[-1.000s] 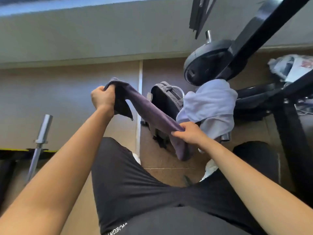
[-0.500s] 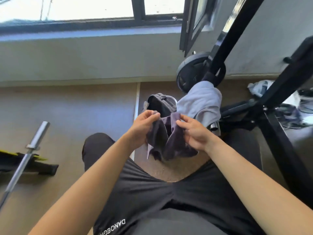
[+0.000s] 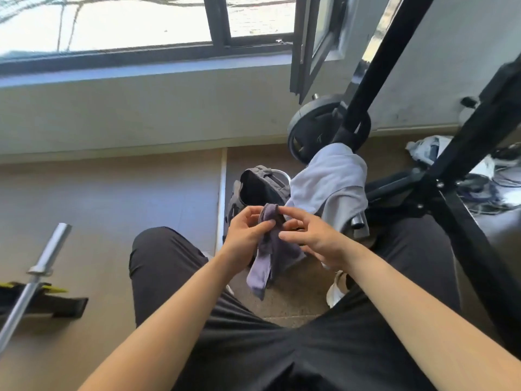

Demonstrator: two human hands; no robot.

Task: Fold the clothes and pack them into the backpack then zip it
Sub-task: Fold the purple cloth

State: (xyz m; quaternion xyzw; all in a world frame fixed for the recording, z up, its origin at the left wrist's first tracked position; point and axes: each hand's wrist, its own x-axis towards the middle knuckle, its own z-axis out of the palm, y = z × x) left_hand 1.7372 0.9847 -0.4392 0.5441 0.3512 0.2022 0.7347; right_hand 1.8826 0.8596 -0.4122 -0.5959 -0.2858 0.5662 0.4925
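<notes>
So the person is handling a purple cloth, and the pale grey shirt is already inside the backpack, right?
Not quite. The head view shows the pale grey shirt draped over the black gym frame beside the backpack, not inside it. The person is indeed handling the purple cloth.

Lit by strong daylight from the window (image 3: 112,26), high above the left grip (image 3: 246,235) and right grip (image 3: 313,239); blown out to near white there, no detail in the panes. Shaded and bluish on the wall (image 3: 141,114) just beneath it. Evenly bright on the floor (image 3: 112,198) left of the left grip, with soft shadows only. Nearly black and featureless on the shorts (image 3: 282,348) below both. Slightly smeared on the purple cloth (image 3: 270,249) between them and on the barbell (image 3: 42,266) far left. Bowed at the edges; soft, blocky throughout.
</notes>
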